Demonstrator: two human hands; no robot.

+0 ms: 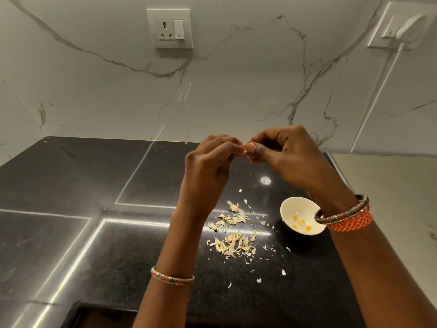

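Hands meet in mid-air over the black stone table (106,185), well above its surface, in front of the marble wall (94,91). Left hand (208,162) and right hand (286,152) are fingertip to fingertip, both pinching one small pale clove (243,153). Fingers of both curl in around it, with the right thumb pressed against its near side. Most of the clove is hidden by the fingertips; cannot tell whether its skin is on or off. On the table below the hands lies a loose pile of papery skins (233,233), with flakes scattered towards the near edge. Just right of the pile stands a white bowl (287,205), upright, holding a few yellowish peeled pieces (301,224). The right wrist crosses in front of the bowl's right rim in this view. Left bangle (172,278) sits on the left forearm; right bangle (343,213) and an orange woven band (352,222) on the right wrist. Wall socket (173,28) is high on the wall behind, and a white plug (411,27) sits in a second plate at upper right.
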